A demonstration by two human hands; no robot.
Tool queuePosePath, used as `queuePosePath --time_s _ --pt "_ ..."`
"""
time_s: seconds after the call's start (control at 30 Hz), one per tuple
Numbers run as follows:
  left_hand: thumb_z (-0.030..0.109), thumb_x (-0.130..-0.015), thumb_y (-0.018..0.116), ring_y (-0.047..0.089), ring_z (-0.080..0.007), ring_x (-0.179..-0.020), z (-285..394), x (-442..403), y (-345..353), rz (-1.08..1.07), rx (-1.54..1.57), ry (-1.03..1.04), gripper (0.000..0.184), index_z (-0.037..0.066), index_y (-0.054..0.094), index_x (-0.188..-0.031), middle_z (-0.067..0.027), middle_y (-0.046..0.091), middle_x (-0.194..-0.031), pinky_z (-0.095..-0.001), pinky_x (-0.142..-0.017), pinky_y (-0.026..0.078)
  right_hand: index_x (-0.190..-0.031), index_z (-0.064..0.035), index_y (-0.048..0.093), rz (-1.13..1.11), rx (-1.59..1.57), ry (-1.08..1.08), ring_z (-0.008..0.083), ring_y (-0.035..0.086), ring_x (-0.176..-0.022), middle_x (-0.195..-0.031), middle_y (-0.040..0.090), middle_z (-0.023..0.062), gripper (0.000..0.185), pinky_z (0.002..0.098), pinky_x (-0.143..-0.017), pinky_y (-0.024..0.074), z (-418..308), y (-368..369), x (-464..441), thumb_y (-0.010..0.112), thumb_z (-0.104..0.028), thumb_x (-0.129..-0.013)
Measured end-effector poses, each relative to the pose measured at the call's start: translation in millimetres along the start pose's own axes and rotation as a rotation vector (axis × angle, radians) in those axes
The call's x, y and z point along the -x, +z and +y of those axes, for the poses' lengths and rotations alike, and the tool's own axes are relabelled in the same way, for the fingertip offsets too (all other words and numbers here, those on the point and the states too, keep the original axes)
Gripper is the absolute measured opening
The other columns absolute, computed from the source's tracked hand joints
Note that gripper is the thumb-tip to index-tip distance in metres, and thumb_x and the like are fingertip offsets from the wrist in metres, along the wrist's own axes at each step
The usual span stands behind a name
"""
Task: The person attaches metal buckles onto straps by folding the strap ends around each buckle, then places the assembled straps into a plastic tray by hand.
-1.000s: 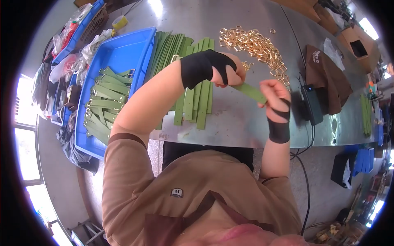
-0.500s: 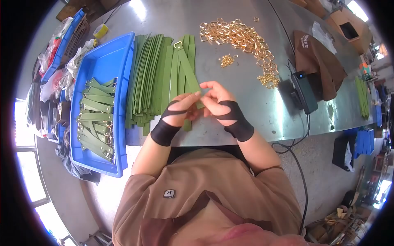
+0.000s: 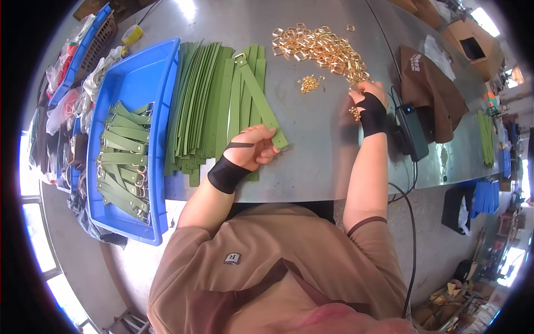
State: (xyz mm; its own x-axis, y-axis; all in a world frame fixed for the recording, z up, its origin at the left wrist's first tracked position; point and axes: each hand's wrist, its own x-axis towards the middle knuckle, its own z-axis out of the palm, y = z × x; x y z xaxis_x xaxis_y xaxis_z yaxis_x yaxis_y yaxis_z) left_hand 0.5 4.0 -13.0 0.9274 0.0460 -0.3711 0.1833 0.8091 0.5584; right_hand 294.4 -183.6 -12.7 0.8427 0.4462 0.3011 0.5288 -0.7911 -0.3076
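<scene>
My left hand [image 3: 257,146] grips a green strap [image 3: 260,98] near its lower end, fingers curled under and thumb on the edge. A gold ring [image 3: 240,59] is fitted at the strap's far end. My right hand [image 3: 372,93] is at the near end of a pile of gold rectangular rings [image 3: 322,47], its fingers bent inward; what lies between them is hidden. Small gold fasteners [image 3: 354,113] show beside its thumb. Another little heap of gold fasteners [image 3: 309,84] sits between the hands. Both wrists wear black supports.
Many green straps [image 3: 197,100] lie in a row on the metal table [image 3: 311,172]. To their left, a blue tray [image 3: 161,183] contains straps with metal fittings. At right are a black device [image 3: 413,131] with cables and a brown cloth [image 3: 431,89].
My right hand has left the strap and moved right and away from me, to the rings and fasteners. My left hand stays on the strap, whose lower end is now uncovered.
</scene>
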Motion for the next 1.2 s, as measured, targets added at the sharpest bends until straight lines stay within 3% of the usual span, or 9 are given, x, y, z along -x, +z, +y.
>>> queuePosePath --time_s 0.2,0.4,0.63,0.87,1.0,1.03,1.07,1.13,1.2 --pt "0.013 -0.097 0.054 0.039 -0.0115 -0.054 -2 3 -5 0.036 0.003 0.014 0.012 0.003 0.054 -0.088 -0.0131 0.062 -0.080 -0.0247 -0.045 0.028 -0.084 -0.0135 0.072 0.099 0.165 -0.164 0.0283 0.061 -0.098 -0.097 0.065 0.0051 0.013 0.0472 -0.083 0.0444 0 17 -1 0.072 -0.026 -0.080" --pt "0.007 -0.094 0.058 0.040 -0.0124 -0.052 0 8 5 0.192 -0.013 0.073 0.017 0.007 0.047 -0.082 -0.0112 0.054 -0.074 -0.0258 -0.043 0.027 -0.080 -0.0108 0.072 0.085 0.061 -0.295 0.0294 0.059 -0.100 -0.097 0.064 0.0085 0.019 0.0457 -0.088 0.0442 -13 19 0 0.075 -0.029 -0.079" --pt "0.009 -0.094 0.059 0.037 -0.0124 -0.048 -1 10 5 0.128 0.033 0.062 0.024 0.007 0.041 -0.078 -0.0136 0.053 -0.067 -0.0276 -0.041 0.023 -0.082 -0.0080 0.073 -0.187 -0.095 0.051 0.0372 0.069 -0.086 -0.089 0.071 0.0178 0.020 0.0453 -0.077 0.0535 -16 23 -24 0.074 -0.027 -0.078" --pt "0.009 -0.094 0.058 0.036 -0.0120 -0.046 -2 8 0 0.167 0.017 0.073 0.025 0.008 0.040 -0.077 -0.0130 0.055 -0.066 -0.0277 -0.041 0.022 -0.088 0.0002 0.070 -0.134 0.182 -0.224 0.0394 0.066 -0.095 -0.095 0.068 0.0225 0.024 0.0476 -0.083 0.0521 -33 33 -23 0.062 -0.022 -0.086" --pt "0.009 -0.094 0.057 0.038 -0.0121 -0.047 -2 9 0 0.155 -0.004 0.061 0.020 0.007 0.044 -0.079 -0.0133 0.056 -0.067 -0.0273 -0.041 0.023 -0.093 0.0011 0.062 -0.037 -0.263 -0.318 0.0385 0.062 -0.079 -0.087 0.064 0.0204 0.020 0.0440 -0.075 0.0512 -47 12 6 0.062 -0.019 -0.090" --pt "0.009 -0.094 0.057 0.038 -0.0121 -0.047 -1 8 1 0.155 -0.038 0.060 0.018 0.007 0.046 -0.080 -0.0136 0.056 -0.067 -0.0271 -0.041 0.024 -0.100 0.0010 0.058 -0.096 -0.419 -0.242 0.0271 0.060 -0.068 -0.082 0.062 0.0134 0.016 0.0366 -0.068 0.0499 -50 8 12 0.060 -0.013 -0.092" --pt "0.009 -0.094 0.057 0.038 -0.0121 -0.047 -1 8 1 0.153 -0.037 0.058 0.018 0.007 0.046 -0.080 -0.0136 0.056 -0.067 -0.0271 -0.041 0.024 -0.100 0.0010 0.058 -0.096 -0.417 -0.240 0.0271 0.060 -0.068 -0.082 0.062 0.0134 0.016 0.0366 -0.068 0.0499 -55 5 22 0.060 -0.013 -0.092" --pt "0.009 -0.094 0.057 0.039 -0.0126 -0.047 -2 9 1 0.178 0.007 0.055 0.014 0.005 0.050 -0.083 -0.0140 0.057 -0.067 -0.0267 -0.041 0.025 -0.110 0.0015 0.057 -0.321 -1.063 0.011 0.0148 0.059 -0.066 -0.082 0.061 0.0064 0.019 0.0299 -0.064 0.0475 -73 -3 47 0.058 -0.007 -0.093" --pt "0.009 -0.094 0.057 0.040 -0.0131 -0.048 -2 8 0 0.200 -0.008 0.053 0.013 0.004 0.050 -0.084 -0.0141 0.058 -0.069 -0.0264 -0.041 0.026 -0.127 0.0010 0.056 -0.353 -0.933 -0.056 0.0117 0.059 -0.069 -0.088 0.062 0.0047 0.036 0.0277 -0.065 0.0473 -82 -7 67 0.058 -0.006 -0.093"
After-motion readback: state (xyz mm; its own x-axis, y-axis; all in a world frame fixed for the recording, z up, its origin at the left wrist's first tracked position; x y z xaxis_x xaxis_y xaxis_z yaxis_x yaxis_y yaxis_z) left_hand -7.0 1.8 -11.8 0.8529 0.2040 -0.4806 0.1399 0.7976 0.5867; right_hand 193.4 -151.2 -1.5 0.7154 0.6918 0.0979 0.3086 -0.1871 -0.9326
